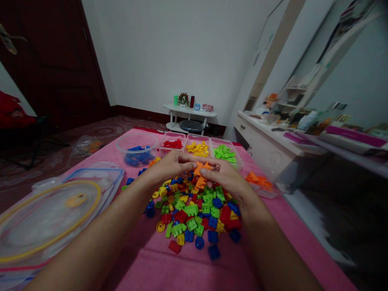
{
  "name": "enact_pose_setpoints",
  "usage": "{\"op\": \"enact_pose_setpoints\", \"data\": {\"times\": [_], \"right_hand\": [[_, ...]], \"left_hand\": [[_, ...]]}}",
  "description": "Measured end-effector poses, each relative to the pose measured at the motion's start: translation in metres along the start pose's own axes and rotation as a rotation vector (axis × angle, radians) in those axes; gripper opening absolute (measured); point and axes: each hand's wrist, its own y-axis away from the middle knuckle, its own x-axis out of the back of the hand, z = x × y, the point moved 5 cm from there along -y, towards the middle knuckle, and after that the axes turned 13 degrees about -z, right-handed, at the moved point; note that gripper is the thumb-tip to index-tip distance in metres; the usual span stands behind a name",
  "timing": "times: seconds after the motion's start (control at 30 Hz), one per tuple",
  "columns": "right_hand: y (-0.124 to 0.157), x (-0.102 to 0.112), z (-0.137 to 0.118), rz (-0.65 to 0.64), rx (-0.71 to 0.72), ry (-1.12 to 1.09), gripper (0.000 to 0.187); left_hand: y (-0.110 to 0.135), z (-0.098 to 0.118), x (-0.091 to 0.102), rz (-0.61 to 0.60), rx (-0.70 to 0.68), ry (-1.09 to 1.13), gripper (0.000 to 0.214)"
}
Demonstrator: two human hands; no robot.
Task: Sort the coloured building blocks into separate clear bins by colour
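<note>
Both hands meet above a heap of mixed plastic building blocks [194,214] on a pink cloth [182,266]. My left hand [171,163] and my right hand [222,173] pinch orange blocks [200,169] between their fingertips, held just above the heap. Behind the hands stand sorting tubs: a round one with blue blocks [138,155], then red blocks [172,144], yellow blocks [198,148] and green blocks [224,152]. A tub with orange blocks [259,182] lies to the right of my right hand.
Clear plastic lids, one with a yellow rim [45,218], are stacked at the left. A white dresser [266,141] with clutter runs along the right. A small white shelf [189,115] stands by the far wall, a dark door [57,60] at the left.
</note>
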Motion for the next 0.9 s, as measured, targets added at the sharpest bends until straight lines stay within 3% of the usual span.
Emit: {"op": "enact_pose_setpoints", "data": {"times": [0.2,0.37,0.53,0.9], "right_hand": [[-0.002,0.002,0.001,0.017,0.03,0.044,0.044],[-0.002,0.005,0.003,0.165,0.042,-0.045,0.054],[-0.004,0.008,0.006,0.249,0.092,-0.105,0.044],[-0.002,0.018,0.003,0.305,0.165,-0.068,0.041]], "left_hand": [[0.001,0.003,-0.001,0.034,0.003,0.013,0.025],[0.001,0.005,0.002,0.136,0.004,0.073,0.027],[0.002,0.01,0.005,0.218,-0.004,0.119,0.026],[0.004,0.014,0.009,0.277,-0.055,0.072,0.025]]}}
